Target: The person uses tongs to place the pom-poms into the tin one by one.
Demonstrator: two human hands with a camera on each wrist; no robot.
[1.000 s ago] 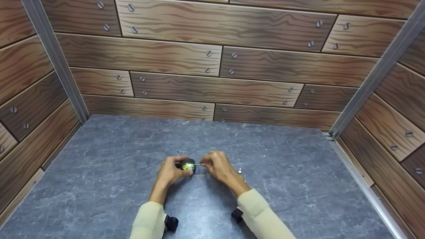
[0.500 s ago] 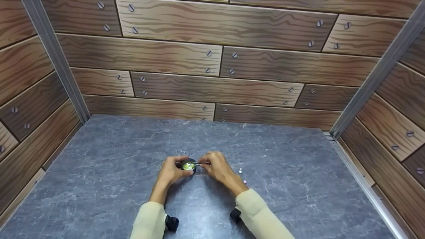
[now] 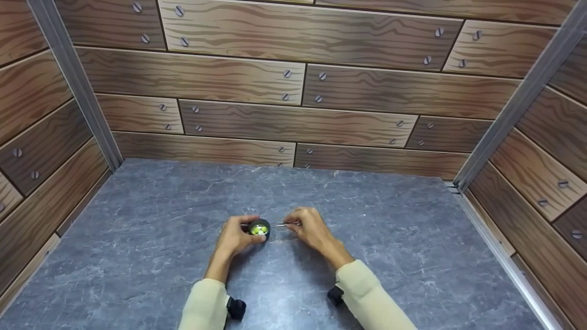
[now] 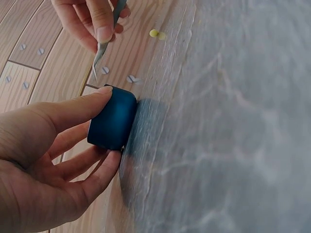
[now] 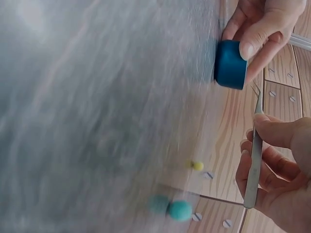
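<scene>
My left hand (image 3: 235, 238) holds a small blue cup (image 4: 112, 119) from the side, thumb on its rim and fingers around it, right at the tabletop. Seen from the head view, several yellow and white balls (image 3: 259, 230) lie inside the cup. Just right of the cup, my right hand (image 3: 308, 229) pinches metal tweezers (image 5: 254, 170) between thumb and fingers. The bent tips point toward the cup's mouth, a short gap apart from it, with no ball showing between them.
On the grey marbled tabletop (image 3: 183, 197) lie a teal ball (image 5: 180, 210) and a yellow ball (image 5: 197, 166), near the right hand. Wood-pattern walls (image 3: 238, 78) close off the back and sides. A metal rail (image 3: 513, 279) runs along the right edge.
The right hand has drawn the tweezers to the right, off the cup they overlapped before. Small balls beside the right wrist are now covered by it. The left hand and cup stay put.
</scene>
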